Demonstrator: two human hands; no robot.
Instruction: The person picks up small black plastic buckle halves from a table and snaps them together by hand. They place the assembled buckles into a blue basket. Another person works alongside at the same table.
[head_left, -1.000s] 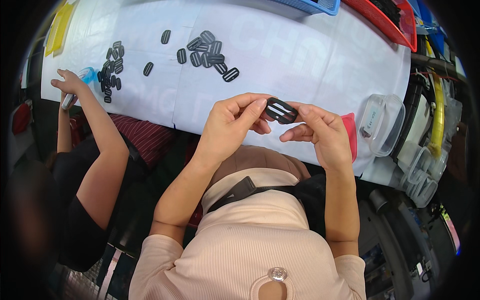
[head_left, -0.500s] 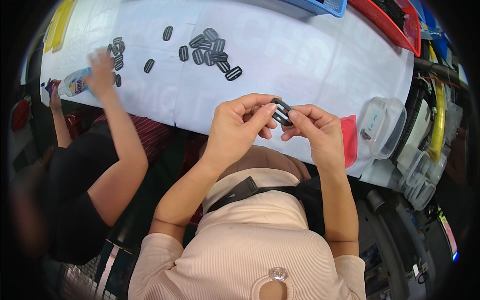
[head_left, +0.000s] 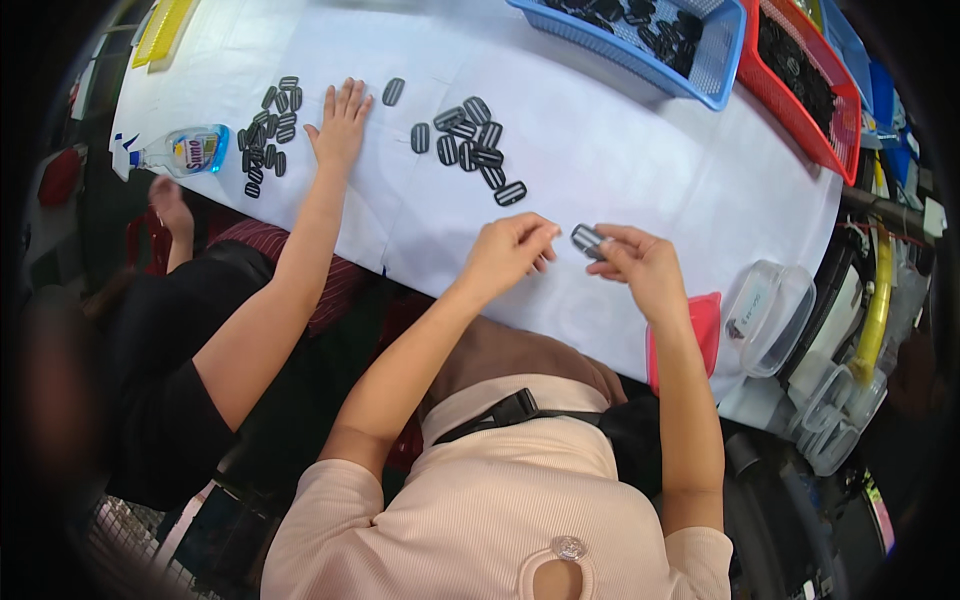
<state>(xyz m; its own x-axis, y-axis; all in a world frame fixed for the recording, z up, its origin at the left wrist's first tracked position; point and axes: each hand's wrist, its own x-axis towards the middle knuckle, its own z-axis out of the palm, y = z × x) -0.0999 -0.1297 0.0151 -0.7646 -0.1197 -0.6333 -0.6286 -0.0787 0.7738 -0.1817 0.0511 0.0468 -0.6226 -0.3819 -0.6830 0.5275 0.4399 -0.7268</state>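
Observation:
A dark grey plastic slide buckle point(head_left: 586, 240) with two slots is held up over the near side of the table. My right hand point(head_left: 640, 262) grips it between thumb and fingers. Just to its left, my left hand point(head_left: 512, 252) is apart from the buckle, thumb and index finger drawn together. Anything tiny between those fingertips is too small to make out. Beyond my left hand lies a loose pile of similar slide buckles point(head_left: 447, 150) on the white-covered table point(head_left: 600, 150).
On the left, a co-worker's hand point(head_left: 340, 125) rests flat beside another buckle cluster point(head_left: 262, 140) and a spray bottle point(head_left: 195, 150). A blue basket point(head_left: 720, 85) and a red basket point(head_left: 848, 130) hold dark parts at far right. Nearer are a pink-red piece point(head_left: 704, 330) and clear plastic containers point(head_left: 775, 320).
My left hand has come off the buckle, which stays in my right hand. The co-worker's hand has moved onto the table, and the left cluster has grown. The view has shifted.

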